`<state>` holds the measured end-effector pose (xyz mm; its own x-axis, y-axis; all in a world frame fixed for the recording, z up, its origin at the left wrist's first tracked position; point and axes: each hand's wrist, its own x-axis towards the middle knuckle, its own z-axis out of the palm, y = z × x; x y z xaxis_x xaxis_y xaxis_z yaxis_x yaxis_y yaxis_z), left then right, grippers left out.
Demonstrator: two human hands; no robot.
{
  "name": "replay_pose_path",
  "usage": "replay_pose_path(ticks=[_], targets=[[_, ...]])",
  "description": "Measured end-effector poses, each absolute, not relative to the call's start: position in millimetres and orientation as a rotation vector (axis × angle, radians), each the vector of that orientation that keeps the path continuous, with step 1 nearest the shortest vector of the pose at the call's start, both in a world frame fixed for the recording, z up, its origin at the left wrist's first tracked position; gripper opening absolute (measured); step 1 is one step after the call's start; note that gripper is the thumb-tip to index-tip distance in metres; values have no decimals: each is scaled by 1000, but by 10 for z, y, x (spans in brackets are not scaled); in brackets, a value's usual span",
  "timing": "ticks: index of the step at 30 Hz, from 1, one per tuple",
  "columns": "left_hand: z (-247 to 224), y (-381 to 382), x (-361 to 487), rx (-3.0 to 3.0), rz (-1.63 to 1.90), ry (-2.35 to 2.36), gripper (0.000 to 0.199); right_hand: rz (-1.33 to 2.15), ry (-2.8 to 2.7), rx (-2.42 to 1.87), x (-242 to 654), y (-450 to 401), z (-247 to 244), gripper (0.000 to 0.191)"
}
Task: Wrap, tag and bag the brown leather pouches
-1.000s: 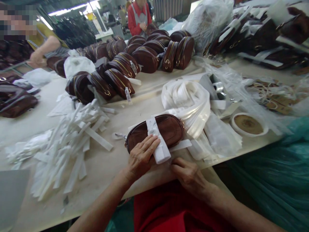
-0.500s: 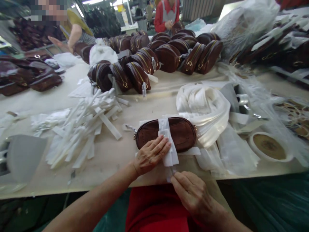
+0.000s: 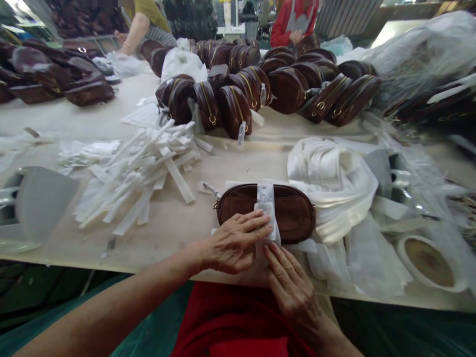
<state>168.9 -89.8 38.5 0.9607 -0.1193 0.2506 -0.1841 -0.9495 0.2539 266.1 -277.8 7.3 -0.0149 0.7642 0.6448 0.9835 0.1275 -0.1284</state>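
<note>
A dark brown oval bag (image 3: 297,213) lies flat near the table's front edge, with a white strip (image 3: 265,192) running across its middle. A small folded white piece (image 3: 263,207) sits over the strip. My left hand (image 3: 236,240) rests on the strip and the bag, fingers stretched out flat and pressing down. Just below and to the right, my right hand (image 3: 292,282) touches the strip's lower end at the bag's near edge, its fingers extended. A plastic-wrapped zipper pull (image 3: 211,189) sticks out at the bag's left end.
Loose white strips (image 3: 148,173) are heaped to the left, beside a grey tape dispenser (image 3: 46,206). At right are a bundle of white material (image 3: 334,183) and a tape roll (image 3: 427,260). Brown bags (image 3: 236,111) stand in rows behind; two people work beyond.
My right hand has moved up from the strip's hanging end to the bag's near edge, its pinch now opened into extended fingers. My left hand stays on the strip. The camera view has shifted.
</note>
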Motion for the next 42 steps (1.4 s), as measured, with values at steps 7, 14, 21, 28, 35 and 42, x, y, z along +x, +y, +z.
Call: replay_pose_path(ticks=[7,14,21,28,35,42], targets=[[296,-925,1758,2817,528,-121,42,-411,-1821,-1622,2713,-2775,-69,32],[262,-984,1813,2836,648,-4,30,-252,-1777,-1522,2779,-2780,-113,27],[267,-1074,1849,2877,802,-23,24,-245,-1871,-1540,2811,-2918,98,29],[225,-1105,1801,3033,845,-144,20,-299,-1881,-1604,2703,-2898,221,31],[132,-1088,1795,3063,881,-184,21,-213,-1977,-1517,2724,-2742,474,32],[126,-1079,1794,3059,880,-194,23,-211,-2135,-1464,2803,-2695,596,31]])
